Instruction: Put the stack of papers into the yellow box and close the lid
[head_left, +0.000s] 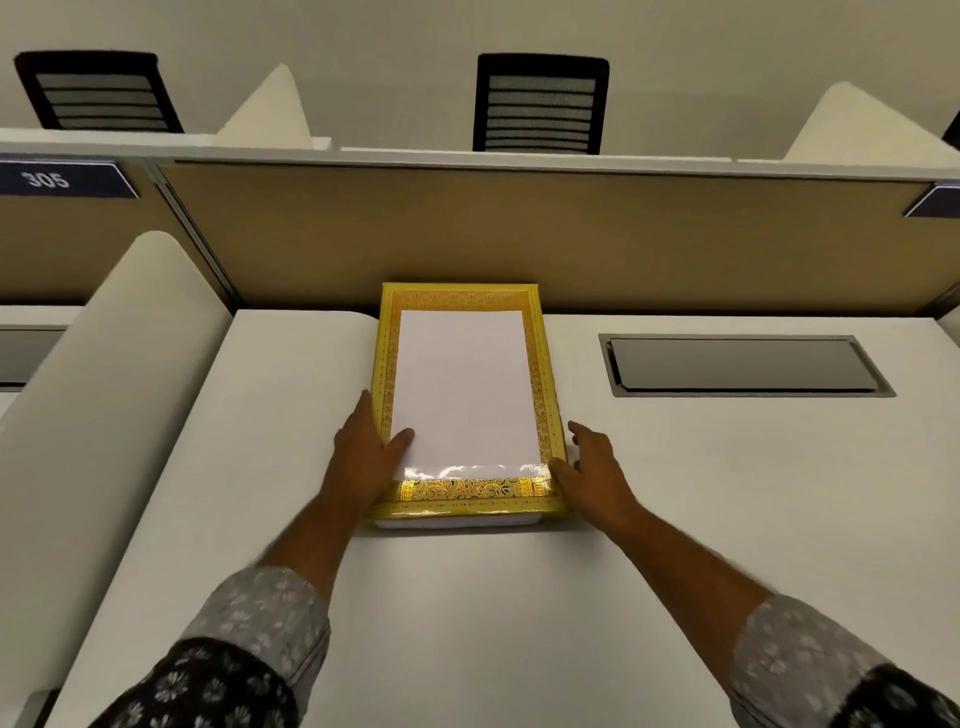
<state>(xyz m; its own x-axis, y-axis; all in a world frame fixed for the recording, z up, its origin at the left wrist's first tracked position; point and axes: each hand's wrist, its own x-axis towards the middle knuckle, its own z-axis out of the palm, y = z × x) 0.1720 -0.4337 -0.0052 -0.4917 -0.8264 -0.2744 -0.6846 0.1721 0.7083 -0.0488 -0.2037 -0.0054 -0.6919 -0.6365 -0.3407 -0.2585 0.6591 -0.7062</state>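
White desk (519, 597) before a tan partition (519, 234). Yellow box (464, 499) lies centred, long axis running away from the person, white papers (465, 384) showing in its frame; whether they sit inside or under a clear lid cannot be told. Left hand (363, 457), open, touches its left edge, thumb on paper; right hand (592, 467), open, holds nothing beside the right corner. Sign (57, 179) reads "305".

White papers (465, 387) lie flat in the gold-patterned yellow box (467, 491).
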